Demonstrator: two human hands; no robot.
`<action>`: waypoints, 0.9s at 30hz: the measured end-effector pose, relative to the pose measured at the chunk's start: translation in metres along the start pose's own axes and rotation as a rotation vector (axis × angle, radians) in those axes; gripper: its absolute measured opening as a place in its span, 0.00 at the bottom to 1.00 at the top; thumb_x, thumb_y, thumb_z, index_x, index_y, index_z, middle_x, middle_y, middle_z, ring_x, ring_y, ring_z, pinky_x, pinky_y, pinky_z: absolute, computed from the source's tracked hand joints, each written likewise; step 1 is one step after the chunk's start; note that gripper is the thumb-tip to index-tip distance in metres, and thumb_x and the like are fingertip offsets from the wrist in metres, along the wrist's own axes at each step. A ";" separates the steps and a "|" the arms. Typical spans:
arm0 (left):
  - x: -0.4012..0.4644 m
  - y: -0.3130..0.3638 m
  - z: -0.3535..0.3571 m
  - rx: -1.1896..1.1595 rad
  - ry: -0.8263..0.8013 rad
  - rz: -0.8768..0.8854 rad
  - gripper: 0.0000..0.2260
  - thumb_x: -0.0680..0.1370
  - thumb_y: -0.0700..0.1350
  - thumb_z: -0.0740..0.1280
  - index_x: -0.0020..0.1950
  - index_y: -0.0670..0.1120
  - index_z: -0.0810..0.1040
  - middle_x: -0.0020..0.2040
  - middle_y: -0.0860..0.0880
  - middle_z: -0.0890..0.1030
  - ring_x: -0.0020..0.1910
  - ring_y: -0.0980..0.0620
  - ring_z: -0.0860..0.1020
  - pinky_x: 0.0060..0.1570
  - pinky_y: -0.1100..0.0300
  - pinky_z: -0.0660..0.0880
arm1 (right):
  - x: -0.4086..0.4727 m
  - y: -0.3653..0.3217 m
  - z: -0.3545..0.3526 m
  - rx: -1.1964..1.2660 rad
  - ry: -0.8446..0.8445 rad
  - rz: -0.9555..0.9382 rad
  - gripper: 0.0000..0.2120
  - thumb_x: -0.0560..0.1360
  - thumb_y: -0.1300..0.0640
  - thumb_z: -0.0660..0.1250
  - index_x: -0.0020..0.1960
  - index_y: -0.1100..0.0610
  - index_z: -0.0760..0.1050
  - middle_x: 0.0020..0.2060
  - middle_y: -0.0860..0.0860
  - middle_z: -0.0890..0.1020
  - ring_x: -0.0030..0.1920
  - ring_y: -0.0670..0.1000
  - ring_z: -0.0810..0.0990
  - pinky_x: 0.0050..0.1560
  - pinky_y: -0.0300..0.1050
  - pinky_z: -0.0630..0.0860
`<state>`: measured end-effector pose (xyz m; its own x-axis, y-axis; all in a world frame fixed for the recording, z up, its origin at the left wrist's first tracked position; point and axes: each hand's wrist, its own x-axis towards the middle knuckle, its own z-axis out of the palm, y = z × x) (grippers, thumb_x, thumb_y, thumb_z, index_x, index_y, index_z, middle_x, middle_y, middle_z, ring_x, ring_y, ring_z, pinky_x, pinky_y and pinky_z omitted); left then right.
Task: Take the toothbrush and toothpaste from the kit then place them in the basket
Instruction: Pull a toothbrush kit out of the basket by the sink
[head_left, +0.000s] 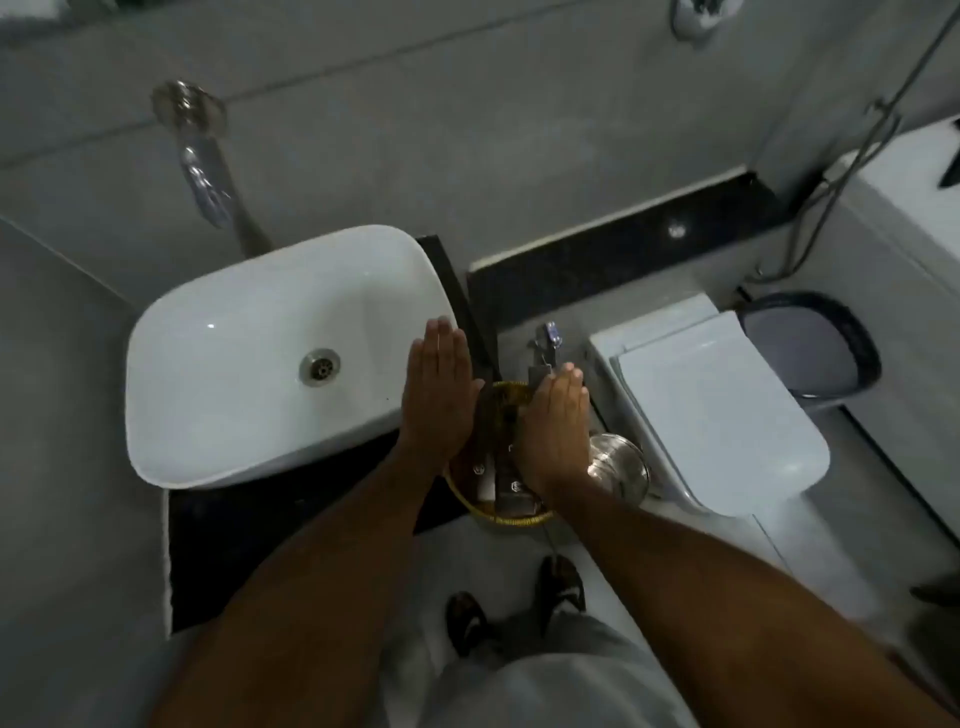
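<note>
A round basket with a yellow rim (511, 517) stands on the dark counter right of the sink. Dark packets with small white logos (506, 480) lie inside it; I cannot tell which is the toothbrush or the toothpaste. My left hand (436, 395) is held flat over the basket's left side and the basin's edge, fingers straight and together, holding nothing. My right hand (553, 431) is flat over the basket's right side, also holding nothing. Both hands hide much of the basket.
A white basin (234, 364) sits to the left under a wall-mounted chrome tap (200, 171). A shiny metal container (621, 460) stands right of the basket. A closed white toilet (711, 405) and a dark bin (821, 353) are further right. My feet stand on the floor below.
</note>
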<state>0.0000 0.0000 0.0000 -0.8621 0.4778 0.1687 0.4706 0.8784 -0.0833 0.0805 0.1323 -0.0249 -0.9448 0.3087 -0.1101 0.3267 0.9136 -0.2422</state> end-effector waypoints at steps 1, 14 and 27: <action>0.000 0.006 0.003 -0.009 -0.029 0.003 0.32 0.80 0.56 0.53 0.75 0.34 0.56 0.76 0.30 0.59 0.76 0.33 0.56 0.74 0.42 0.51 | -0.006 0.004 0.005 -0.006 -0.017 0.037 0.31 0.80 0.56 0.54 0.76 0.72 0.51 0.76 0.72 0.54 0.77 0.69 0.50 0.78 0.63 0.49; 0.007 0.023 0.025 -0.072 -0.164 0.071 0.30 0.81 0.54 0.50 0.76 0.35 0.52 0.77 0.33 0.56 0.77 0.35 0.53 0.75 0.44 0.49 | -0.010 0.026 0.022 0.039 -0.070 0.155 0.24 0.77 0.42 0.62 0.48 0.63 0.84 0.79 0.66 0.51 0.78 0.65 0.47 0.78 0.61 0.46; 0.090 -0.005 -0.074 -0.354 -0.049 0.236 0.22 0.81 0.41 0.57 0.74 0.37 0.62 0.74 0.36 0.67 0.75 0.40 0.61 0.75 0.48 0.54 | 0.030 0.009 -0.073 0.421 0.077 -0.002 0.22 0.80 0.38 0.57 0.51 0.56 0.76 0.53 0.57 0.77 0.55 0.55 0.75 0.57 0.54 0.75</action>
<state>-0.0662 0.0376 0.0879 -0.7271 0.6726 0.1379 0.6841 0.6925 0.2293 0.0529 0.1691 0.0404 -0.9395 0.3401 -0.0405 0.2913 0.7313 -0.6168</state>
